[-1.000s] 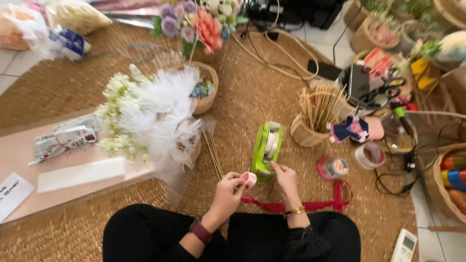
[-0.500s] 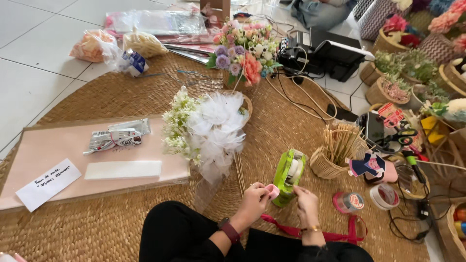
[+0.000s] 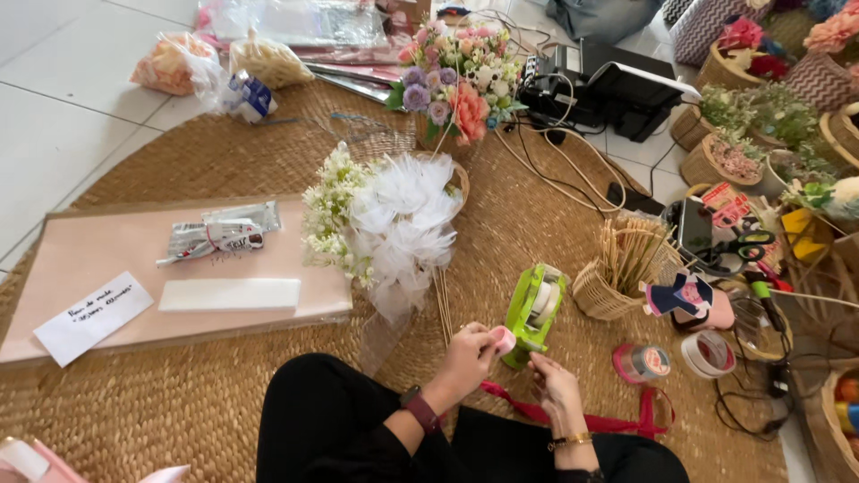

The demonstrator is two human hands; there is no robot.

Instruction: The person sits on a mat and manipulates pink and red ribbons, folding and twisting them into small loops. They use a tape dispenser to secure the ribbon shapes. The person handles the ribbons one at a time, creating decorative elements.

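I sit on a woven mat [image 3: 179,394]. My left hand [image 3: 467,356], a dark watch on its wrist, pinches a small pink piece [image 3: 506,339] close to a green tape dispenser [image 3: 534,311]. My right hand [image 3: 553,386], wearing a gold bracelet, hovers just below the dispenser with its fingers curled; whether it holds anything is unclear. A red ribbon [image 3: 617,419] lies on the mat under my right hand. A white feathery bouquet [image 3: 394,224] with small white flowers lies to the left, its stems pointing toward my left hand.
A pink board [image 3: 134,268] carries a white strip, a paper note and a packet. A basket of wooden sticks [image 3: 622,268], tape rolls [image 3: 680,358] and scissors [image 3: 743,243] stand at the right. A colourful flower arrangement [image 3: 452,85], cables and flower baskets fill the back.
The view has swung left and back, bringing the pink board and more floor into sight. My hands stay by the green dispenser, the left one still pinching the pink piece.
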